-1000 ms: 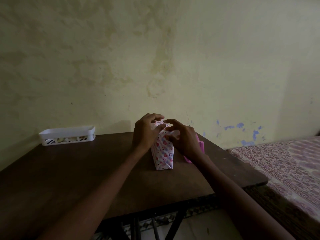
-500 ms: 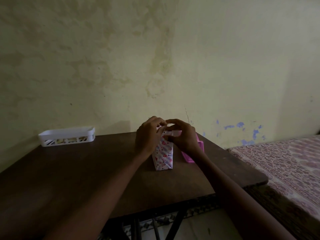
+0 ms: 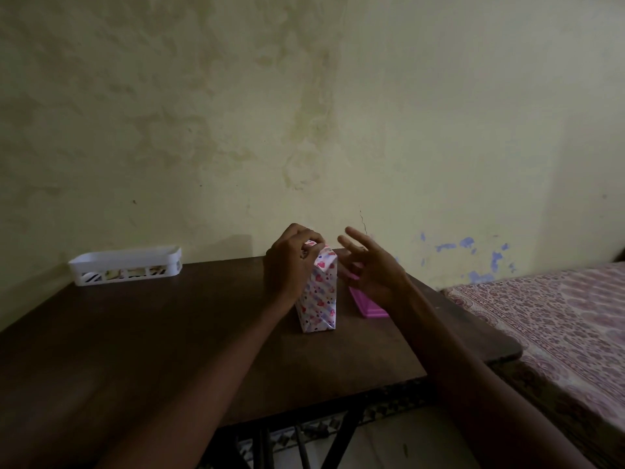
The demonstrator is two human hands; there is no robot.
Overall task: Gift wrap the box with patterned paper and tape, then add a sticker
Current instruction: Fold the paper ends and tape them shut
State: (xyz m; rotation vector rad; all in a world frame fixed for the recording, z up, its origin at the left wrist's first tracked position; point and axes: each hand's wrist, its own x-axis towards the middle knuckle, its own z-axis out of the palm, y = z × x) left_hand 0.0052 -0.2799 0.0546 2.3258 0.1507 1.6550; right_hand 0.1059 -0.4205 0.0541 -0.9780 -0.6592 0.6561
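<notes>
Hiding pink case (image 3: 371,309) beside box (image 3: 319,296): right hand (image 3: 373,270)

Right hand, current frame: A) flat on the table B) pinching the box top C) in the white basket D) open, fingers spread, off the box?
D: the right hand is clear of the wrapped box with fingers spread; only the left hand grips the box's top.

One left hand (image 3: 291,265), one right hand (image 3: 375,272), one box (image 3: 319,299), one basket (image 3: 101,277).
</notes>
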